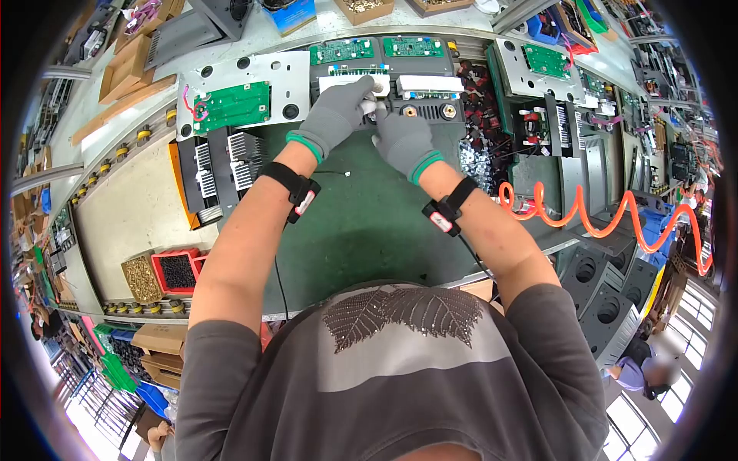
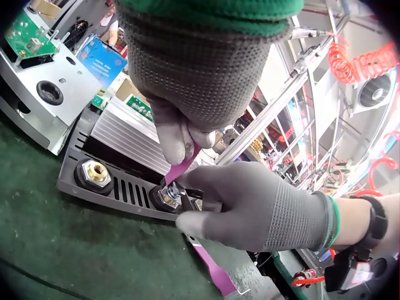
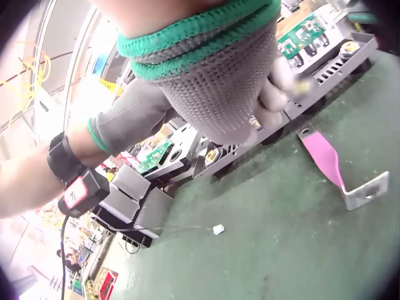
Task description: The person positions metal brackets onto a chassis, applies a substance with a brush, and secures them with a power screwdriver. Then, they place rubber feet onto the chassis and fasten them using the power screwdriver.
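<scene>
In the head view, my left hand (image 1: 335,115) and right hand (image 1: 406,142) meet at the near edge of a dark slotted panel (image 1: 432,110). My left thumb and fingers pinch a purple strip (image 2: 182,165) above a threaded fitting (image 2: 167,197) on that panel. Beside the fitting, my right hand (image 2: 250,206) pinches a small dark piece, partly hidden by its fingers. A brass nut fitting (image 2: 96,174) sits further along the panel. Another length of purple strip (image 2: 212,269), with a bent metal end, shows below the fingers; whether it rests on the green surface I cannot tell.
A silver plate with a green board (image 1: 238,105) stands left, heatsinks (image 1: 244,157) below it. Small metal parts (image 1: 477,161) lie right of my hands. An orange coiled hose (image 1: 607,223) crosses the right side. A red bin of black screws (image 1: 178,272) sits lower left.
</scene>
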The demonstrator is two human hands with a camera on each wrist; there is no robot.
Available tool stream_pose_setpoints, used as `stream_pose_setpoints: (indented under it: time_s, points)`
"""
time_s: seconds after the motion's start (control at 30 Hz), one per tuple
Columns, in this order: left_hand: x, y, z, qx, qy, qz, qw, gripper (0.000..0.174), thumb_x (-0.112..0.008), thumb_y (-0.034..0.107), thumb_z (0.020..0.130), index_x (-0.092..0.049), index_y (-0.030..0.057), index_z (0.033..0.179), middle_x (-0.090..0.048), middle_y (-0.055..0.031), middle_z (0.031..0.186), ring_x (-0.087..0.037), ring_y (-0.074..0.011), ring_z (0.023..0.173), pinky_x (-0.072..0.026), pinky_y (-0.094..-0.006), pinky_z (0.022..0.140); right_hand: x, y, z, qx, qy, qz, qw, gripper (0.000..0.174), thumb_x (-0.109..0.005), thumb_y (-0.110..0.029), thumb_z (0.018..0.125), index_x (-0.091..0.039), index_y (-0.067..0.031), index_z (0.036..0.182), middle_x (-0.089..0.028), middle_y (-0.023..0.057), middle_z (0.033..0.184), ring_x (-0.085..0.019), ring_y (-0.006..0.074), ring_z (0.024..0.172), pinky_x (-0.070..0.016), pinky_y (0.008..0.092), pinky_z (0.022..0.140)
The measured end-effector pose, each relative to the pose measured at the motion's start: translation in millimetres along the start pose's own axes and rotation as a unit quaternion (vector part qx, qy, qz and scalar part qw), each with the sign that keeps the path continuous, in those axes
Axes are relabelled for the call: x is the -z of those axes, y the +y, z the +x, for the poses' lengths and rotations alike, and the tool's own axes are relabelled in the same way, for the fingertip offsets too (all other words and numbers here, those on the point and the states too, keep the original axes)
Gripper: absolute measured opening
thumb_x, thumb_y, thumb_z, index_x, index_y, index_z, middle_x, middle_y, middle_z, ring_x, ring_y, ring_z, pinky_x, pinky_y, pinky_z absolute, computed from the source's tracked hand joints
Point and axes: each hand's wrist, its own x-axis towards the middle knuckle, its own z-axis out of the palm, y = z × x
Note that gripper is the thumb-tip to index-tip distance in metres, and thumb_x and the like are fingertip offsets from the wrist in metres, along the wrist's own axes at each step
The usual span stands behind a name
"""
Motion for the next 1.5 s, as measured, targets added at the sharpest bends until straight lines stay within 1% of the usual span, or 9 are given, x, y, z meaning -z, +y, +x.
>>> stream_pose_setpoints:
  time_s: [0.6,0.73,0.9,1.13,1.2,1.3,1.33,1.43,1.5]
  points:
    - [-5.0,-13.0,-12.4,-0.001,0.047,0.109,0.993,0.02,-0.061,0.02,0.091,-0.054,0.0083,0.106,-0.069,-0.0144,0.092,-0.065,-0.0373,0.087,-0.0513,-0.0433,0.072,16.5,-10.4,-6.7,-0.071,-0.014,0.089,0.993,0.031,-0.055,-0.038,0.092,-0.068,-0.0111,0.098,-0.071,0.0092,0.087,-0.07,0.0302,0.08,-0.054,0.0426,0.069]
    - [0.5,-1.1,-13.0,0.006,0.036,0.052,0.998,0.023,-0.062,0.02,0.09,-0.055,0.0079,0.108,-0.069,-0.0154,0.094,-0.064,-0.0383,0.089,-0.0517,-0.0418,0.073,42.5,-0.8,-9.1,-0.043,-0.171,0.066,0.982,0.041,-0.054,-0.044,0.089,-0.07,-0.0077,0.096,-0.071,0.0133,0.089,-0.069,0.0313,0.087,-0.0531,0.0451,0.075]
    - [-10.2,10.9,-44.7,0.22,0.135,0.066,0.964,0.035,-0.07,0.031,0.084,-0.058,0.0091,0.108,-0.069,-0.0141,0.091,-0.066,-0.0344,0.088,-0.0517,-0.0423,0.076,23.2,109.4,-61.2,-0.141,-0.136,0.082,0.977,0.039,-0.054,-0.037,0.086,-0.072,-0.003,0.094,-0.07,0.0178,0.097,-0.067,0.0354,0.092,-0.053,0.044,0.08]
    - [-95.8,15.4,-51.3,0.165,-0.005,0.02,0.986,0.036,-0.07,0.037,0.082,-0.059,0.0063,0.098,-0.067,-0.0135,0.085,-0.065,-0.0333,0.082,-0.0498,-0.0438,0.071,-25.8,157.6,-184.8,-0.222,-0.321,-0.001,0.921,0.028,-0.057,-0.024,0.085,-0.071,0.0001,0.09,-0.07,0.0182,0.096,-0.068,0.0349,0.089,-0.0548,0.0423,0.077]
    - [-112.0,28.4,-34.7,0.164,-0.02,0.081,0.983,0.035,-0.07,0.036,0.083,-0.059,0.0064,0.099,-0.066,-0.0139,0.086,-0.064,-0.0342,0.082,-0.0493,-0.0437,0.072,-38.2,168.1,-197.9,-0.242,-0.528,0.013,0.814,0.023,-0.056,-0.018,0.084,-0.073,-0.0035,0.09,-0.071,0.0163,0.097,-0.069,0.0314,0.091,-0.0548,0.0401,0.078]
    - [-122.8,30.6,-30.1,0.112,0.009,0.108,0.988,0.035,-0.067,0.034,0.084,-0.056,0.0074,0.105,-0.063,-0.016,0.099,-0.059,-0.0381,0.093,-0.0471,-0.0464,0.078,-80.9,192.3,-214.3,0.083,-0.394,-0.169,0.9,0.021,-0.057,-0.015,0.083,-0.074,-0.0071,0.09,-0.072,0.0124,0.094,-0.071,0.0271,0.087,-0.0555,0.0394,0.074]
    - [-124.8,28.7,-31.7,0.104,0.005,0.056,0.993,0.045,-0.067,0.032,0.084,-0.056,0.003,0.116,-0.063,-0.018,0.106,-0.059,-0.0385,0.102,-0.0472,-0.0442,0.086,-57.6,170.3,-201.2,-0.171,-0.225,-0.058,0.957,0.018,-0.059,-0.014,0.081,-0.074,-0.0101,0.089,-0.072,0.0095,0.086,-0.07,0.0269,0.08,-0.055,0.0394,0.07]
    - [-160.8,-19.9,-32.5,0.064,0.045,0.077,0.994,0.06,-0.07,0.021,0.081,-0.049,0.0041,0.135,-0.06,-0.0118,0.127,-0.058,-0.0288,0.114,-0.0442,-0.0375,0.1,-111.8,179.5,-162.1,-0.363,0.062,0.014,0.93,0.017,-0.057,-0.012,0.079,-0.071,-0.0067,0.087,-0.07,0.0157,0.083,-0.069,0.032,0.077,-0.0556,0.0408,0.07]
    - [-135.8,21.3,-34.7,0.133,0.052,0.018,0.99,0.064,-0.07,0.003,0.073,-0.048,0.0027,0.133,-0.066,-0.0138,0.107,-0.065,-0.0293,0.098,-0.0495,-0.0382,0.088,-106.5,167.6,-138.3,-0.398,-0.002,0.105,0.911,0.025,-0.053,-0.011,0.086,-0.065,-0.0065,0.107,-0.064,0.0217,0.104,-0.067,0.0363,0.092,-0.0544,0.0471,0.077]
